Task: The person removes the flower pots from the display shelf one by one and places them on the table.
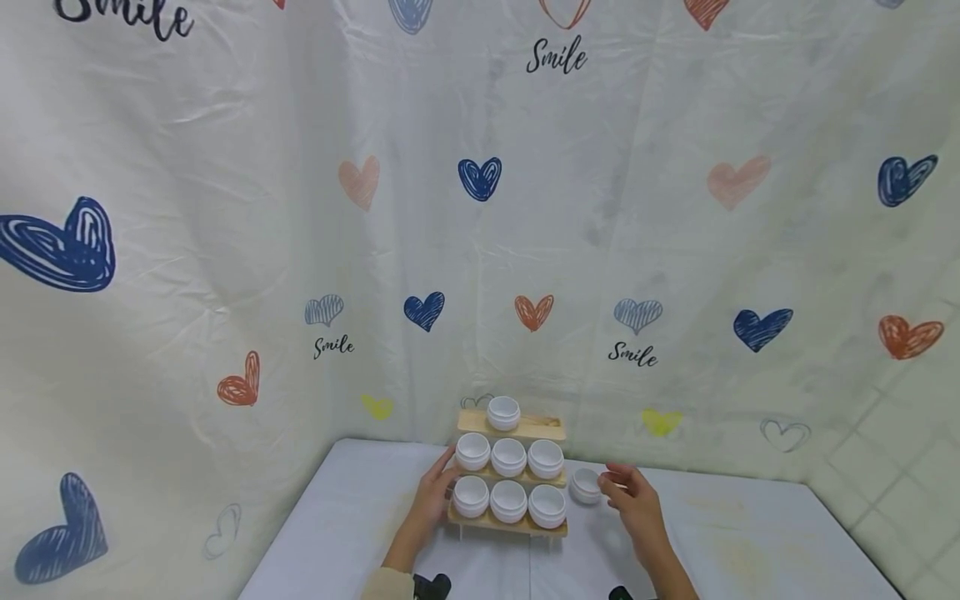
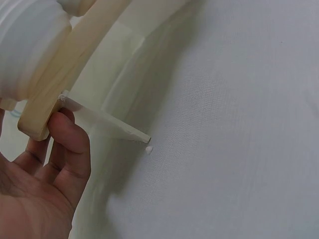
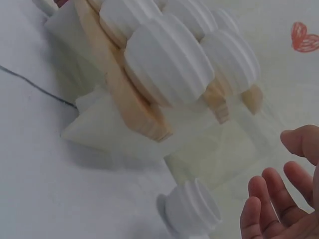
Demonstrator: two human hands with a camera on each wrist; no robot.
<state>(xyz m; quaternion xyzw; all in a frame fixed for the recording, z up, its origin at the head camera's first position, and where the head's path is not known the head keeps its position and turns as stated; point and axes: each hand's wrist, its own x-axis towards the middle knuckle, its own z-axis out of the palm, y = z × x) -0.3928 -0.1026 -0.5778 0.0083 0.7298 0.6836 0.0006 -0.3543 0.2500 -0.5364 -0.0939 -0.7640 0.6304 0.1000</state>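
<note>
Your left hand (image 1: 431, 496) is at the left side of a three-tier rack (image 1: 546, 427), thumb and fingers closed around the end of a wooden shelf (image 2: 34, 117); the left wrist view shows the thumb pressed near a pale support (image 2: 107, 118) under that shelf, with fingers behind the board. Your right hand (image 1: 637, 507) has hold of nothing: its fingers are loosely bent and parted, with the thumb well apart from them in the right wrist view. They are just beside a loose white cup (image 1: 583, 487), and the right wrist view shows a gap between fingertips and cup.

That loose white cup stands upright on the white table (image 1: 720, 542), to the right of the rack. On the rack, you have one top cup (image 1: 503, 413) left of the middle of the upper shelf, a middle row of three cups (image 1: 508, 457) and a bottom row of three cups (image 1: 508, 501), all white and upright.

A light sleeve (image 1: 386, 584) covers your left forearm. Behind the table hangs a pale cloth (image 1: 555, 242) printed with hearts and the word "Smile".
</note>
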